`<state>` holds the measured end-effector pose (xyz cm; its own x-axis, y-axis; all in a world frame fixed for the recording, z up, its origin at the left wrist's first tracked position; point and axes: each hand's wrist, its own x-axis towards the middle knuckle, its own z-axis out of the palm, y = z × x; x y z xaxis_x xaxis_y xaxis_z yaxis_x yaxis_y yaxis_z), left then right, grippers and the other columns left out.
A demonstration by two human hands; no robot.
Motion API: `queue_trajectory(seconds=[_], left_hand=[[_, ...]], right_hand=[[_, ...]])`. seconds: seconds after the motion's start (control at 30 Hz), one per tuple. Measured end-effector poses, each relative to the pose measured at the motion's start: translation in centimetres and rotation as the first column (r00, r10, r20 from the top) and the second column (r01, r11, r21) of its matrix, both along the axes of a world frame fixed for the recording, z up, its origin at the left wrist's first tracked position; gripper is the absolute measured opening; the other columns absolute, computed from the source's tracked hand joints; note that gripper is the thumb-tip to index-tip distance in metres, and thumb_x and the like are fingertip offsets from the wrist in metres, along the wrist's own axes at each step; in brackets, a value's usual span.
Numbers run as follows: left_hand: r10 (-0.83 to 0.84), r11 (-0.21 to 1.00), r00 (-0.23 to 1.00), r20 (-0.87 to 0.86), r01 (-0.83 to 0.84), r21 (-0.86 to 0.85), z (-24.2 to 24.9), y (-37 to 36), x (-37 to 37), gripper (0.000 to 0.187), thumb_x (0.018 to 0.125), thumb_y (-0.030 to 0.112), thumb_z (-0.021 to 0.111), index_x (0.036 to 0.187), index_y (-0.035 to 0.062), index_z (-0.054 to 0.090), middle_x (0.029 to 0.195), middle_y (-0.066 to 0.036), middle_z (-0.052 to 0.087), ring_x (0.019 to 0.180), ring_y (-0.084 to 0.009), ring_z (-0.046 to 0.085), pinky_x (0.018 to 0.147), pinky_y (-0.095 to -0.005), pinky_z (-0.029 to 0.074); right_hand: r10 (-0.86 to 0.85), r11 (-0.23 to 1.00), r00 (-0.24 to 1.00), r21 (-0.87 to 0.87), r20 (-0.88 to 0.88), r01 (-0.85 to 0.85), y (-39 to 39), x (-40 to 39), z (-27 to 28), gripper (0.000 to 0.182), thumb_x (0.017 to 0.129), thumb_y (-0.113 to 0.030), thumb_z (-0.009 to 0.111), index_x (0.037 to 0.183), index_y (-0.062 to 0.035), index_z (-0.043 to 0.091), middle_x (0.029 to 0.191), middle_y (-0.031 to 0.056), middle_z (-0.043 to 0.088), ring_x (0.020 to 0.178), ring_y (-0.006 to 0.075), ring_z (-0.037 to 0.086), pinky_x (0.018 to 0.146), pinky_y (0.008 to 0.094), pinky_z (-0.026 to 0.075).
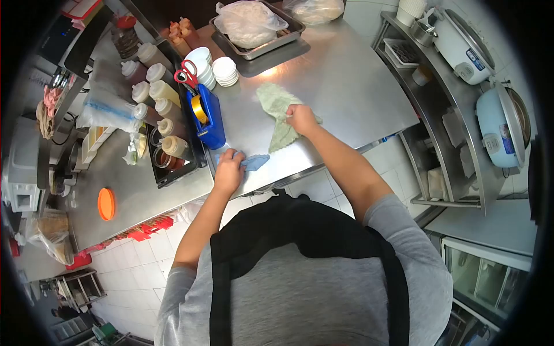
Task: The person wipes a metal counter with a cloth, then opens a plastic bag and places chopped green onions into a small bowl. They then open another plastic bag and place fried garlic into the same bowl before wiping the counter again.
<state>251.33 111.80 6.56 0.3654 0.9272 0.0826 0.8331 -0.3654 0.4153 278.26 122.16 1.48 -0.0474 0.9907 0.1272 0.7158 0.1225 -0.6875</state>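
Observation:
My right hand [302, 120] pinches one side of a pale green cloth [278, 99], which spreads over the steel counter [346, 86]. Near the counter's front edge, my left hand [229, 170] is closed over a blue cloth [255, 162]; part of that cloth sticks out to the right of the fingers. Just beyond my left hand stands a blue tape dispenser [214, 122] with a roll of yellow tape [199, 108]. Red-handled scissors [186, 74] are tucked in at its far end.
Left of the dispenser, a black tray [199, 151] holds several squeeze bottles [168, 108]. White bowls [225, 70] are stacked behind it. A metal pan [259, 51] holds a plastic bag [249, 23]. An orange lid [106, 204] lies at left. Rice cookers [497, 128] sit on the right shelf.

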Motion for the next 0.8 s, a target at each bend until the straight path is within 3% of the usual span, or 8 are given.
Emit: queue_trajectory(seconds=[0.1, 0.3, 0.4, 0.47, 0.63, 0.67, 0.77, 0.8], left_hand=[[0.018, 0.994, 0.999, 0.043, -0.022, 0.111, 0.8, -1.3, 0.0, 0.026, 0.064, 0.004, 0.07, 0.087, 0.0035, 0.058, 0.104, -0.015, 0.053, 0.096, -0.0358, 0.05, 0.081, -0.0414, 0.044], [0.053, 0.984, 0.999, 0.012, -0.054, 0.172, 0.1, -2.2, -0.1, 0.06, 0.069, 0.017, 0.071, 0.124, 0.0127, 0.047, 0.139, -0.019, 0.027, 0.127, -0.0427, 0.026, 0.104, -0.0476, 0.027], [0.05, 0.993, 0.999, 0.014, -0.051, 0.104, -1.9, -1.8, 0.0, 0.064, 0.071, 0.025, 0.071, 0.128, 0.0149, 0.045, 0.141, -0.019, 0.024, 0.129, -0.0425, 0.022, 0.104, -0.0492, 0.025], [0.053, 0.993, 0.998, -0.015, -0.051, 0.11, -2.4, -1.2, 0.5, 0.062, 0.072, 0.027, 0.07, 0.128, 0.0145, 0.045, 0.141, -0.019, 0.024, 0.129, -0.0424, 0.021, 0.103, -0.0504, 0.024], [0.052, 0.996, 0.999, -0.016, -0.051, 0.076, -2.5, 1.1, 1.7, 0.058, 0.073, 0.027, 0.068, 0.125, 0.0136, 0.047, 0.14, -0.02, 0.027, 0.129, -0.0431, 0.023, 0.101, -0.0534, 0.023], [0.055, 0.997, 0.998, -0.014, -0.054, 0.063, -2.5, 1.1, 1.7, 0.057, 0.073, 0.026, 0.068, 0.125, 0.0134, 0.048, 0.139, -0.021, 0.028, 0.128, -0.0437, 0.023, 0.1, -0.0551, 0.023], [0.047, 0.999, 0.999, -0.012, -0.047, 0.028, -3.2, 1.5, 1.3, 0.061, 0.071, 0.03, 0.069, 0.125, 0.0133, 0.047, 0.139, -0.021, 0.027, 0.129, -0.0437, 0.022, 0.098, -0.0608, 0.023], [0.044, 0.999, 0.999, -0.019, -0.044, 0.025, -3.2, 1.7, 1.3, 0.062, 0.071, 0.03, 0.069, 0.126, 0.0134, 0.046, 0.139, -0.021, 0.027, 0.129, -0.0435, 0.021, 0.098, -0.0612, 0.023]], right_hand=[[-0.04, 0.999, 0.999, 0.026, 0.011, 0.04, 3.4, 0.5, 3.0, 0.017, 0.068, -0.015, 0.069, 0.07, -0.0036, 0.057, 0.082, 0.0159, 0.059, 0.072, 0.0366, 0.058, 0.063, 0.0439, 0.045], [-0.086, 0.98, 0.993, 0.186, 0.085, 0.069, 9.7, 0.0, 8.3, 0.029, 0.073, -0.017, 0.061, 0.099, -0.0079, 0.057, 0.101, 0.0179, 0.057, 0.092, 0.0377, 0.055, 0.079, 0.0434, 0.045], [-0.013, 1.0, 0.94, -0.013, 0.342, 0.018, 11.2, -0.9, 0.5, 0.045, 0.079, -0.01, 0.048, 0.124, -0.0115, 0.047, 0.13, 0.0191, 0.043, 0.119, 0.0353, 0.042, 0.099, 0.0404, 0.036], [-0.141, 0.951, 0.874, 0.31, 0.464, -0.012, 7.8, -3.3, -4.1, 0.05, 0.082, -0.01, 0.043, 0.133, -0.0086, 0.039, 0.14, 0.0173, 0.033, 0.129, 0.0333, 0.032, 0.107, 0.0403, 0.026], [0.28, 0.923, 0.868, 0.134, 0.41, -0.361, 9.6, -4.1, -0.6, 0.045, 0.087, -0.014, 0.039, 0.131, -0.0046, 0.04, 0.139, 0.0175, 0.035, 0.129, 0.0313, 0.033, 0.107, 0.041, 0.025], [0.229, 0.924, 0.897, 0.205, 0.377, -0.322, 13.1, -2.2, -1.7, 0.039, 0.091, -0.017, 0.036, 0.126, -0.0015, 0.045, 0.134, 0.0199, 0.04, 0.126, 0.0315, 0.035, 0.107, 0.0405, 0.025], [-0.307, 0.935, 0.95, 0.203, 0.055, 0.29, 21.7, 7.9, -4.0, 0.038, 0.094, -0.021, 0.031, 0.117, 0.0037, 0.049, 0.119, 0.024, 0.05, 0.112, 0.0353, 0.048, 0.102, 0.0396, 0.032], [-0.371, 0.915, 0.858, 0.02, -0.357, 0.404, 22.9, 12.7, -5.1, 0.037, 0.094, -0.021, 0.033, 0.117, 0.003, 0.047, 0.117, 0.0205, 0.051, 0.105, 0.0321, 0.05, 0.099, 0.0394, 0.035]])
